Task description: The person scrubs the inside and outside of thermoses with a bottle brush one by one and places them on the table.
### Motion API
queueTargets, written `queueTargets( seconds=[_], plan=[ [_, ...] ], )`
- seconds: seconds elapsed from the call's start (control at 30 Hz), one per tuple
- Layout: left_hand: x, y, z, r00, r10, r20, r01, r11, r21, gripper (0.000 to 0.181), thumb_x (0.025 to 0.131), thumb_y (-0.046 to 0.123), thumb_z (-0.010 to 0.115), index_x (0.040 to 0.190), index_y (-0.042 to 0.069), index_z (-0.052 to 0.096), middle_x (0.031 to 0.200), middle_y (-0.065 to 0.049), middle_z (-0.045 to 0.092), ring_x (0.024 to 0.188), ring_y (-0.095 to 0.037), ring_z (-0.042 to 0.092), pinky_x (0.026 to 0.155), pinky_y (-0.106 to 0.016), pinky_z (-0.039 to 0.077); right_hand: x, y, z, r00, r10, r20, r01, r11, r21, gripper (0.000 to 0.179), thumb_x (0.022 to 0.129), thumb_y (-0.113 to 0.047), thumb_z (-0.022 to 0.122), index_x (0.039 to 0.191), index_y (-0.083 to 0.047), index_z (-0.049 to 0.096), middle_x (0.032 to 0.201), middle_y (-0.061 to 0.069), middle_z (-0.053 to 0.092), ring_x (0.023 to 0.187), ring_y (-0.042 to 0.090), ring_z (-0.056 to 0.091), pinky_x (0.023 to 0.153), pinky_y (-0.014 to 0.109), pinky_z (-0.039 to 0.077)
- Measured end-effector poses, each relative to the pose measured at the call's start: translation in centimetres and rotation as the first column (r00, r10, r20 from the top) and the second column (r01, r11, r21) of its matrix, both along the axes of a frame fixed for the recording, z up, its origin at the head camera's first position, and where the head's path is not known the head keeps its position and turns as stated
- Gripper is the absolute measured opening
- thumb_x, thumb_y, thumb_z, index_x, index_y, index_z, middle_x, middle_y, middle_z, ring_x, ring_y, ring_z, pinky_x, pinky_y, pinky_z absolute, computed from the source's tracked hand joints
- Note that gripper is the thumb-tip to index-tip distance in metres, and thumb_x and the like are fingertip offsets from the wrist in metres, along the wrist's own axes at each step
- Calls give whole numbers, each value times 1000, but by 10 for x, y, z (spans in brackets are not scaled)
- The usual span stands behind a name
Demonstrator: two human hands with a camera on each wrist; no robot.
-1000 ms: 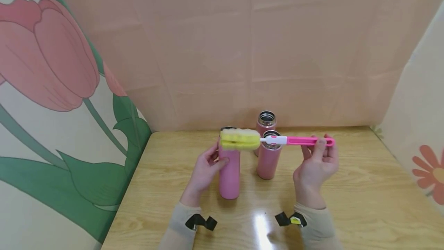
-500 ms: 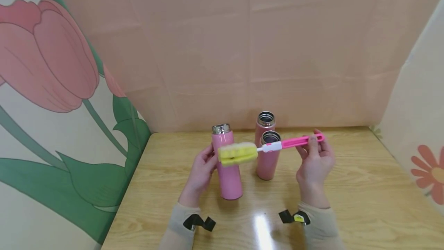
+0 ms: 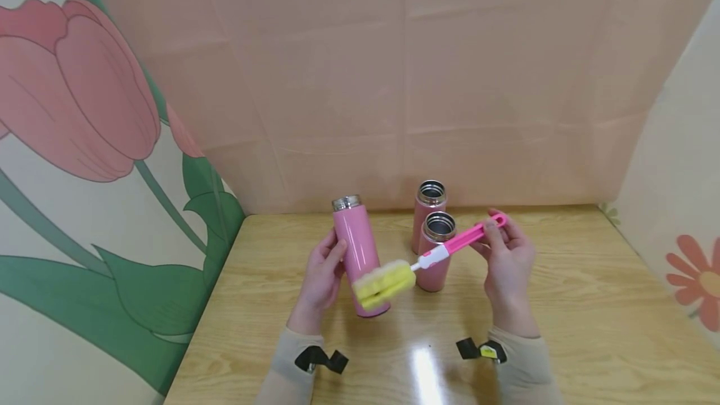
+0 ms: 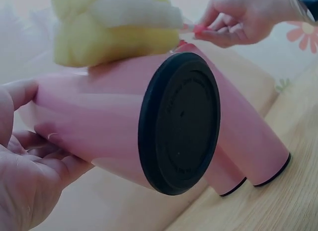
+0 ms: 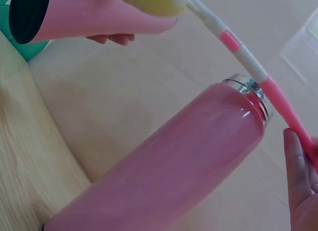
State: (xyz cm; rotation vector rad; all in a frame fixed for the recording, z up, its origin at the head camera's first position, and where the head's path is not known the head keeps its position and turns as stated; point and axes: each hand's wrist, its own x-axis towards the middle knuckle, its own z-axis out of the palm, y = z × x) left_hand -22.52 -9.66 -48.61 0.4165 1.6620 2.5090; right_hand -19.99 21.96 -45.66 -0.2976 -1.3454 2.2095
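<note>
In the head view my left hand [image 3: 322, 277] grips a pink thermos bottle [image 3: 355, 236] by its side. The bottle leans, with its steel neck up to the left and its black base, seen in the left wrist view, tipped toward that camera. My right hand [image 3: 509, 261] pinches the pink handle end of a sponge bottle brush [image 3: 462, 239]. Its yellow and white sponge head [image 3: 385, 283] hangs down to the left in front of the held bottle's lower part. From the left wrist view, the sponge [image 4: 117, 35] lies along the bottle's side [image 4: 99, 112]; whether they touch I cannot tell.
Two more pink bottles stand uncapped on the wooden table [image 3: 264, 255]: a nearer one [image 3: 433, 267], partly behind the brush, and a farther one [image 3: 427, 208] close to the peach backdrop [image 3: 337, 111]. A flowered panel [image 3: 112, 236] borders the left side.
The held bottle has tilted, its neck moving left and its base lifting slightly. The brush has swung so that its sponge drops from in front of the neck to the lower body.
</note>
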Motion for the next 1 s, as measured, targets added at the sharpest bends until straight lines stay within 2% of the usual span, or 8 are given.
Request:
queueTargets(
  seconds=[0.1, 0.33, 0.47, 0.53, 0.67, 0.8, 1.0],
  plan=[
    [-1, 0, 0, 1000, 13, 1, -13, 999, 38, 56, 113, 15, 51, 163, -4, 35, 154, -21, 52, 124, -24, 65, 105, -40, 57, 0, 1, 0, 999, 22, 24, -22, 1000, 22, 22, 104, -1, 67, 125, 3, 72, 91, 10, 75, 74, 17, 75, 70, 31, 65],
    [-1, 1, 1, 999, 30, 12, -31, 993, 110, 57, 113, 12, 50, 163, -7, 32, 152, -20, 54, 124, -23, 66, 107, -38, 55, 2, 1, 1, 996, 60, 73, -65, 995, 73, 20, 105, -4, 67, 123, -1, 73, 90, 7, 75, 72, 15, 75, 70, 29, 65],
    [0, 1, 1, 999, 29, 16, -30, 993, 113, 57, 113, 12, 51, 163, -7, 33, 153, -21, 53, 124, -23, 66, 107, -38, 55, 2, 0, 1, 996, 55, 66, -59, 996, 61, 18, 105, -4, 66, 122, -2, 73, 90, 7, 74, 73, 14, 74, 71, 29, 65],
    [0, 1, 0, 1000, 21, 14, -22, 995, 100, 57, 112, 13, 51, 163, -7, 33, 155, -22, 52, 125, -23, 66, 108, -38, 55, 2, 0, 1, 998, 39, 44, -40, 999, 25, 18, 105, -5, 67, 122, -2, 72, 92, 8, 74, 76, 15, 74, 72, 29, 65],
    [2, 1, 0, 1000, -22, 2, 22, 997, 71, 59, 110, 13, 53, 162, -8, 34, 157, -19, 51, 128, -22, 63, 110, -37, 52, 1, -1, 0, 999, -38, -35, 35, 997, -72, 21, 104, -9, 70, 122, 2, 70, 93, 11, 74, 77, 17, 73, 74, 30, 65],
    [4, 1, 0, 995, -91, -41, 93, 993, 67, 61, 106, 10, 54, 160, -11, 34, 146, -11, 60, 124, -19, 64, 106, -34, 54, 1, -3, 0, 986, -128, -106, 110, 981, -160, 26, 101, -12, 74, 120, 6, 69, 91, 13, 73, 75, 18, 73, 74, 32, 65],
    [7, 1, -2, 969, -207, -135, 218, 973, 76, 63, 102, 7, 53, 160, -10, 36, 138, -6, 61, 120, -18, 61, 105, -34, 53, 1, -7, 2, 965, -207, -163, 163, 955, -248, 30, 101, -13, 74, 122, 8, 68, 96, 16, 69, 77, 20, 73, 77, 34, 64]
  ],
)
